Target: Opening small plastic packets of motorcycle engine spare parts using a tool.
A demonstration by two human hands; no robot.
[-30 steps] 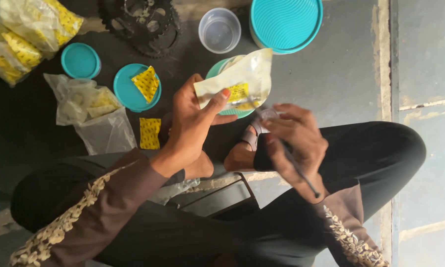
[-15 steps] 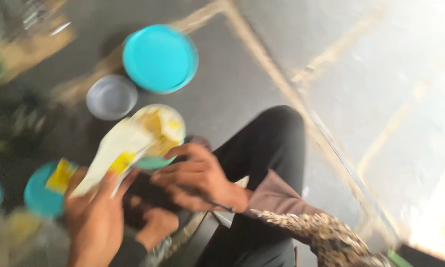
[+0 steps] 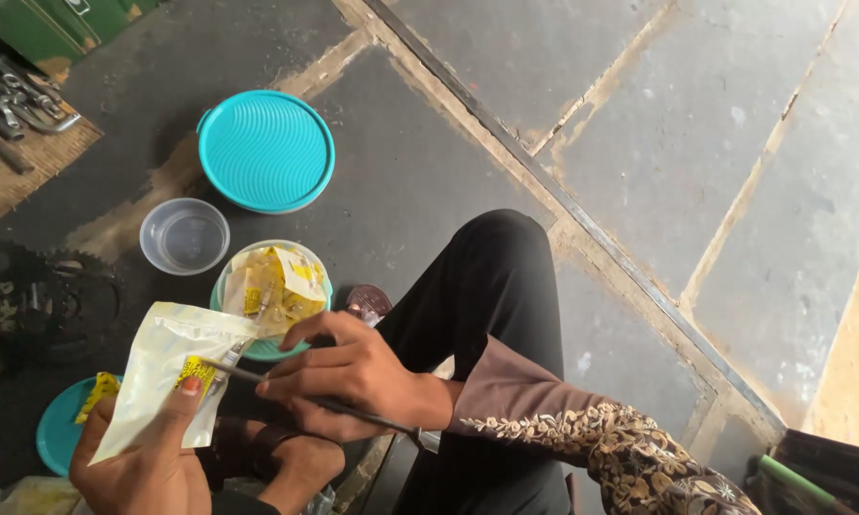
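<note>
The floor was grey stone slabs with pale joints, darker and stained on the side where the things lay. The person sat on it, one black-trousered knee raised.

The left hand was closed on a pale plastic packet with a yellow patch, thumb pressed on its front near the lower edge; the packet stood tilted, its top toward the bowl. The right hand, in a brown sleeve with pale embroidery, pinched a thin dark tool between fingers and thumb. The tool's tip touched the packet just beside the left thumb.

Just beyond the packet sat a teal bowl filled with yellowish packets. Beside it, to the upper left, stood a clear cup, and beyond that a round teal lid. A teal dish with a yellow scrap lay by the left wrist. Wrenches lay on a brown mat at the top left, near a green box. A dark sprocket lay at the left edge.
</note>
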